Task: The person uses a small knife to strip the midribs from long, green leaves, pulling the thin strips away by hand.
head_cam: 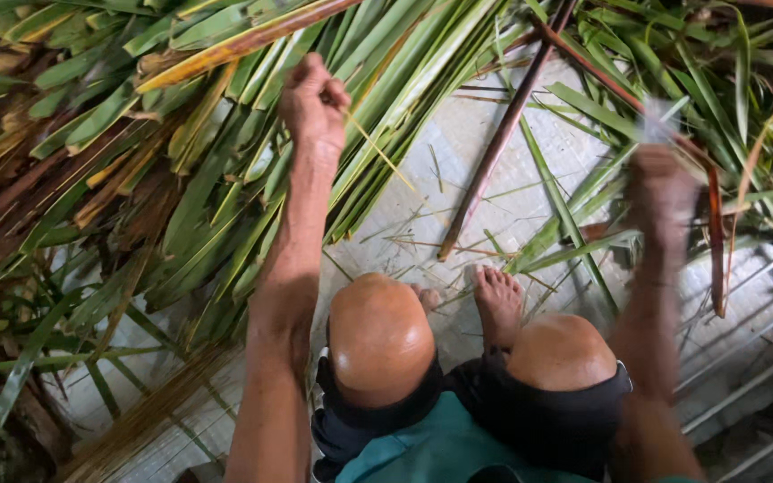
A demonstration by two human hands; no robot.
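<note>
Teal cloth and dark rolled shorts cover the lap nearest the camera, with two bare knees (379,335) drawn up and bare feet (498,300) resting on the pale woven mat (485,170) that covers the floor.

Beyond the knees, the left hand (313,103) is raised with its grip pressed together, pinching the upper end of a thin, pale yellow-green leaf strip (378,150) that slants down and away to the right of that grip. The right hand (664,192) is smeared by motion; something pale shows just above it, but whether its grip is closed on anything cannot be told.

Left of the left grip, and reaching past it, lies a thick heap of long green palm leaves (181,188), many browned or yellowed at the edges. Below that grip, near the left elbow, a loose bundle of thin tan stripped ribs (145,420) lies on the mat, which suggests some leaves are already processed. Between the two grips a dark purplish-brown stalk (494,152) runs diagonally across the mat among scattered slivers. Beyond the right grip, more fresh green leaves (700,80) spread outward.

Judging by the size of the untouched heaps against the modest stripped bundle, most of the work appears to remain.
</note>
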